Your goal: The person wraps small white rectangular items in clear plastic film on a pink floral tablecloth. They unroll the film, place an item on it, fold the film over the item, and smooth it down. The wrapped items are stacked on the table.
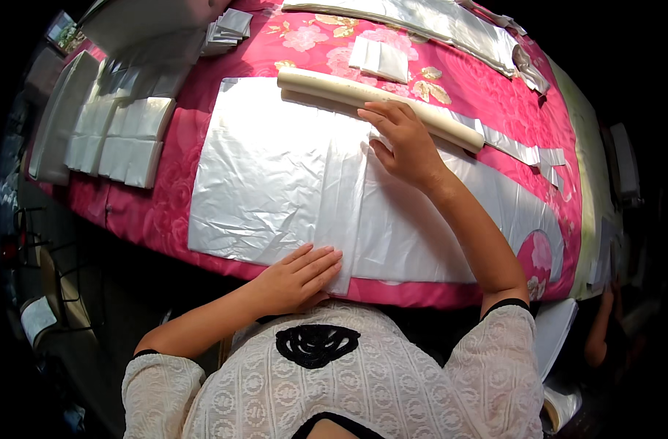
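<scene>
A white plastic sheet, thin and creased like bag film (257, 183), lies across the table, with a narrow folded strip (341, 197) running from near to far over its middle. My left hand (299, 279) rests flat on the strip's near end, fingers stretched out. At the strip's far end is my right hand (405, 143), thumb and fingers apart, just on the near side of a cream-coloured tube (323, 85). The tube lies slantwise across the sheet's far part. Whether the right fingertips touch the tube or only the film I cannot tell.
A pink flowered cloth (297, 47) covers the table. Folded white packets (133, 139) stand in rows at left; a small stack (379, 58) lies beyond the tube. Long white film (429, 29) lies along the far side. Another person's arm (601, 329) shows at right.
</scene>
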`<action>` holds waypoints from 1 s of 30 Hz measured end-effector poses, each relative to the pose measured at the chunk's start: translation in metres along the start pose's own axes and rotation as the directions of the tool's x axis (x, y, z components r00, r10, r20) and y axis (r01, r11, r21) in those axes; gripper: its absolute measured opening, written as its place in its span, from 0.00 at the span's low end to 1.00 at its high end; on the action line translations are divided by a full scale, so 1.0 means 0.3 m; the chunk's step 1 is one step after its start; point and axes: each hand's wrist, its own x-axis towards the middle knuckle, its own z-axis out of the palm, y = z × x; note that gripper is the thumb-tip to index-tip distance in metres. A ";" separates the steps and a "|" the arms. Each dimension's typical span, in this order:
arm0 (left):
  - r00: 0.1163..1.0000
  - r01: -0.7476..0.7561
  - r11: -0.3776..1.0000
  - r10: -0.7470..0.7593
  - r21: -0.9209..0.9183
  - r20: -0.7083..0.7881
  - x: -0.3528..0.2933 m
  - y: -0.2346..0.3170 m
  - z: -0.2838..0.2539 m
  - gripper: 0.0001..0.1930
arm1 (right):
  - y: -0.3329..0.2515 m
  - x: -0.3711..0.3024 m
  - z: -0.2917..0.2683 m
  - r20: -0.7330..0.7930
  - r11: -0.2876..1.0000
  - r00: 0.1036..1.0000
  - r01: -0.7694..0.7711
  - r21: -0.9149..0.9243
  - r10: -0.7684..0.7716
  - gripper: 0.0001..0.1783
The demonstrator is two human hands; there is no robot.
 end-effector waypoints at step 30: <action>0.758 0.500 0.535 -0.650 -0.681 0.046 0.229 -0.153 -0.139 0.24 | -0.216 -0.182 0.042 0.270 0.665 0.791 -0.610 0.431 0.550 0.09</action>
